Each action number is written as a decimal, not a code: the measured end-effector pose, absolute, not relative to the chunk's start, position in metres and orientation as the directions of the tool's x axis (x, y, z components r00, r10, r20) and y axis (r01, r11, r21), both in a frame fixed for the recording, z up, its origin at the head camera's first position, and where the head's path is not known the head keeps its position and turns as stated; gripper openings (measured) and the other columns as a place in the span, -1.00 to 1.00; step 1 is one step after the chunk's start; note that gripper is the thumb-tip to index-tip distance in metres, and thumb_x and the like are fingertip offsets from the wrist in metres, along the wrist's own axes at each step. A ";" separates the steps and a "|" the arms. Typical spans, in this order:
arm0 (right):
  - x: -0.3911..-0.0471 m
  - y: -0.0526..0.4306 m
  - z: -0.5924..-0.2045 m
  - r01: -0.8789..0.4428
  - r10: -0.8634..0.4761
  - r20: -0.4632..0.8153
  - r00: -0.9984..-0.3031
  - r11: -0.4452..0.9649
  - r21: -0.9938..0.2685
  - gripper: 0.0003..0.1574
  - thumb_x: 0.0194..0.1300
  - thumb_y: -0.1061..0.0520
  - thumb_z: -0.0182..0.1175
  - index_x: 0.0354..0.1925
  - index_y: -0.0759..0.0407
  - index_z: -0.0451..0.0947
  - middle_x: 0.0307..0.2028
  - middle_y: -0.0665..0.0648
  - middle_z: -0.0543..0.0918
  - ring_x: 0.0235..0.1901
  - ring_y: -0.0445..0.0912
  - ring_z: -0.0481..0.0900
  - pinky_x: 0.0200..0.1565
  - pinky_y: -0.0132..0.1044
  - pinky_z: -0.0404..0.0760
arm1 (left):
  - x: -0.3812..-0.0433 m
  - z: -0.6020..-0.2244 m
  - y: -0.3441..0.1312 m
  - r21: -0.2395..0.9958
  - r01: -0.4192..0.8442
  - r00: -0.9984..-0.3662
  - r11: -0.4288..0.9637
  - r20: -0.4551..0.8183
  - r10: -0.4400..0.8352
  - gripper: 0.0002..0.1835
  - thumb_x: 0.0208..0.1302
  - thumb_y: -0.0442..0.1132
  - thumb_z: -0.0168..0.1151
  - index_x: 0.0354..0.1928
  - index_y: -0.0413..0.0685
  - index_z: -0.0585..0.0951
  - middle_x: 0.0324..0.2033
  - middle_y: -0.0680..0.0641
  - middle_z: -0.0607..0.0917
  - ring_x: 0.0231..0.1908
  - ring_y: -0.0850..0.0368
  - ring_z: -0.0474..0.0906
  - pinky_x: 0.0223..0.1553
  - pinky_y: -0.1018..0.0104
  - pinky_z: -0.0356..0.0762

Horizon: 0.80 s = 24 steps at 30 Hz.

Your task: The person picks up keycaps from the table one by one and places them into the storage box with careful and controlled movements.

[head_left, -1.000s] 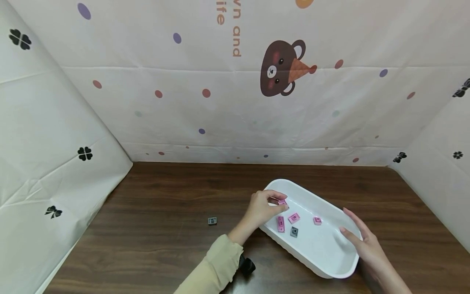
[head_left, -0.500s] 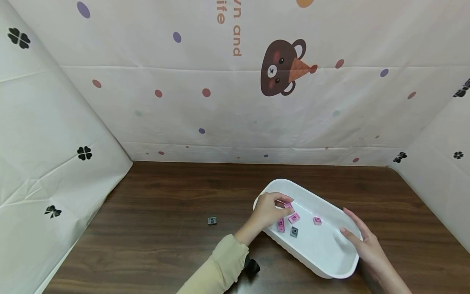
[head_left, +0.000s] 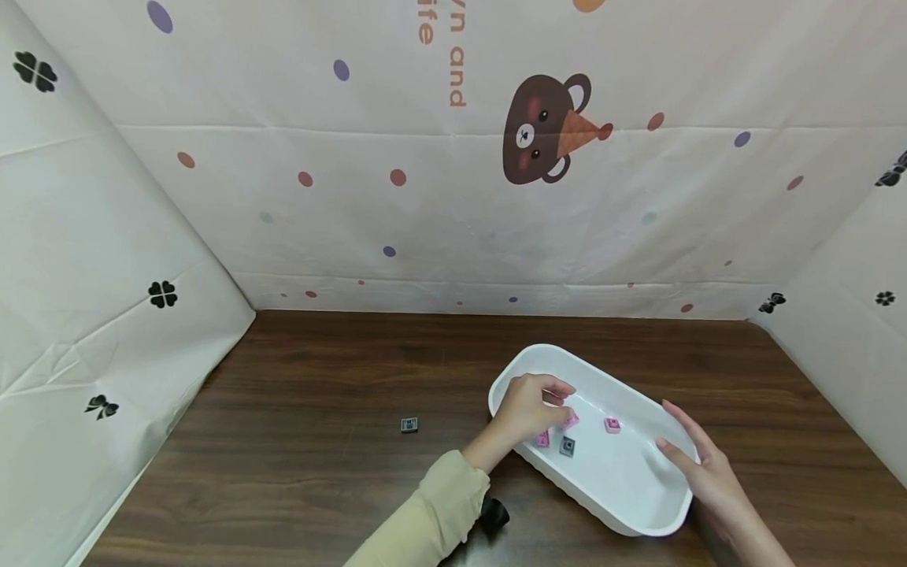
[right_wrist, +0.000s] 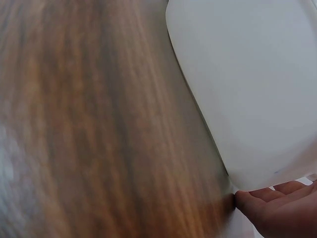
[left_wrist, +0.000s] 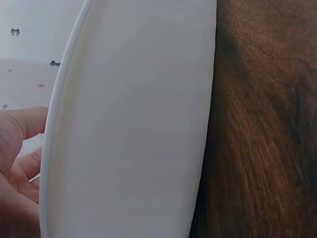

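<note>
A white tray stands tilted across the table and holds small pink and grey blocks with dark markings. My left hand reaches into its left part, fingers bent, thumb beside a pink block. Whether a block sits between the fingertips is hidden. Close to this hand lie another pink block and a grey block; a third pink block is further right. My right hand grips the tray's right rim, thumb over the inside, fingers along the outside. Both wrist views show mostly the tray wall.
One grey block lies on the brown wooden table, left of the tray. White printed cloth hangs behind and along both sides. A black device is strapped at the left wrist.
My left hand has moved right and slightly nearer, further into the tray. The pink block seen between its fingertips earlier is no longer visible there. Right hand and tray stay still.
</note>
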State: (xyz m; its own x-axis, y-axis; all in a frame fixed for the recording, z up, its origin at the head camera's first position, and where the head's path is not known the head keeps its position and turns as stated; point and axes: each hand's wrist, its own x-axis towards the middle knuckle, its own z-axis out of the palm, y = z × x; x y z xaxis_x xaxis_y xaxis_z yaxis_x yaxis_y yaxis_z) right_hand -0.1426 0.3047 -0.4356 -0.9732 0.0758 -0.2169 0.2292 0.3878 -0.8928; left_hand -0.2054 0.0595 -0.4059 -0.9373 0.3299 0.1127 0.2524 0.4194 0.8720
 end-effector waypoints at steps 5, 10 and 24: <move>-0.144 0.305 -0.436 0.224 0.075 -0.212 -0.974 0.381 -0.897 -0.14 0.33 -0.10 0.00 0.42 -0.06 -0.19 0.37 0.37 -0.14 0.29 0.35 -0.16 0.15 0.33 -0.08 | -0.205 -0.406 0.061 0.864 0.261 -0.935 0.430 0.116 0.335 -0.78 -0.03 -0.34 0.36 -0.25 -0.09 0.68 -0.38 -0.02 0.70 -0.36 0.36 0.57 -0.30 0.58 0.42; -0.144 0.305 -0.436 0.221 0.075 -0.208 -0.975 0.378 -0.899 -0.15 0.33 -0.10 0.00 0.42 -0.07 -0.18 0.37 0.37 -0.13 0.29 0.34 -0.14 0.15 0.32 -0.07 | -0.205 -0.404 0.060 0.871 0.259 -0.932 0.417 0.112 0.344 -0.77 -0.02 -0.34 0.34 -0.23 -0.12 0.67 -0.36 -0.03 0.70 -0.35 0.36 0.56 -0.29 0.58 0.42; -0.142 0.306 -0.436 0.224 0.069 -0.214 -0.974 0.383 -0.896 -0.15 0.33 -0.10 -0.01 0.42 -0.06 -0.19 0.37 0.38 -0.14 0.28 0.35 -0.13 0.14 0.32 -0.05 | -0.201 -0.403 0.052 0.903 0.242 -0.937 0.354 0.123 0.326 -0.77 0.01 -0.35 0.31 -0.22 -0.20 0.67 -0.39 0.00 0.70 -0.43 0.44 0.52 -0.35 0.60 0.45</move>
